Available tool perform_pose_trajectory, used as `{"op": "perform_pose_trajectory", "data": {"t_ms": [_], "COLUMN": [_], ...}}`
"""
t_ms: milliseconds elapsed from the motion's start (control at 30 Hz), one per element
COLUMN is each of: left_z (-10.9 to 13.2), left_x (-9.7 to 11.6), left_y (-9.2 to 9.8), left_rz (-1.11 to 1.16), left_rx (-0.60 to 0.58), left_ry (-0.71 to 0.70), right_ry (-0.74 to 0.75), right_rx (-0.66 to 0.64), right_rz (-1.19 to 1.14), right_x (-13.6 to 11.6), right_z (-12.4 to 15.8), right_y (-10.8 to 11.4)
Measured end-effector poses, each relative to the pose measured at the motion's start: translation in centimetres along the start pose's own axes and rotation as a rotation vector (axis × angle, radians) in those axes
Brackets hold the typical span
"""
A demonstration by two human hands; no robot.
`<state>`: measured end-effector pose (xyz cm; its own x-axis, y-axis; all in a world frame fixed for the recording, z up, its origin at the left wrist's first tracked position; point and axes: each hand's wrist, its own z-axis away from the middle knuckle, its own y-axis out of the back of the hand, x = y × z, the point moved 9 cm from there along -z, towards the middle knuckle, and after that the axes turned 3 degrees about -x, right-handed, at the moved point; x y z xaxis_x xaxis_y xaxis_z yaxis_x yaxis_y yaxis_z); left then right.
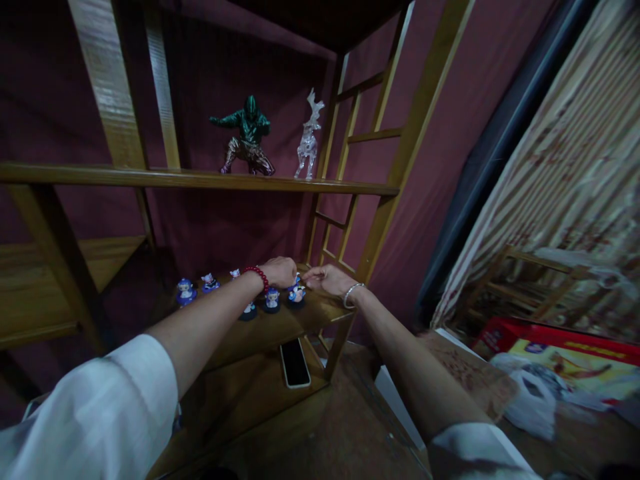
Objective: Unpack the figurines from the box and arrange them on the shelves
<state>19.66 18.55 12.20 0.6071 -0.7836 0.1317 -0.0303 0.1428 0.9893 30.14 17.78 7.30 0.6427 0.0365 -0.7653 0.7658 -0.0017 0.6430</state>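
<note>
My left hand (281,273), with a red bead bracelet at the wrist, is curled closed over the back of a wooden shelf. Between my hands a small blue-and-white figurine (299,277) shows only in part, against the left hand's fingers. My right hand (327,279), wearing a pale bracelet, stretches its fingers toward that figurine from the right; whether they touch it is hard to tell. In front stand a figurine with a pinkish top (297,295) and a purple-haired figurine (272,300). Farther left are a blue-purple figurine (185,291) and a cat-eared figurine (210,283).
On the upper shelf (200,178) stand a crouching green-and-bronze statue (249,137) and a clear deer ornament (309,137). A phone (295,364) lies on the board below. A lattice side frame (387,220) bounds the right. A red box (560,360) and plastic bag (533,403) sit farther right.
</note>
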Motion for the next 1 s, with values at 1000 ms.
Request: {"op": "perform_pose_trajectory", "data": {"t_ms": [1000], "left_z": [0.5], "left_x": [2.2], "left_y": [-2.1], "left_rz": [-0.127], "left_rx": [0.024], "left_ry": [0.109], "right_ry": [0.034], "right_rx": [0.026], "right_rz": [0.007], "right_x": [0.8], "right_z": [1.9], "right_y": [-2.0]}}
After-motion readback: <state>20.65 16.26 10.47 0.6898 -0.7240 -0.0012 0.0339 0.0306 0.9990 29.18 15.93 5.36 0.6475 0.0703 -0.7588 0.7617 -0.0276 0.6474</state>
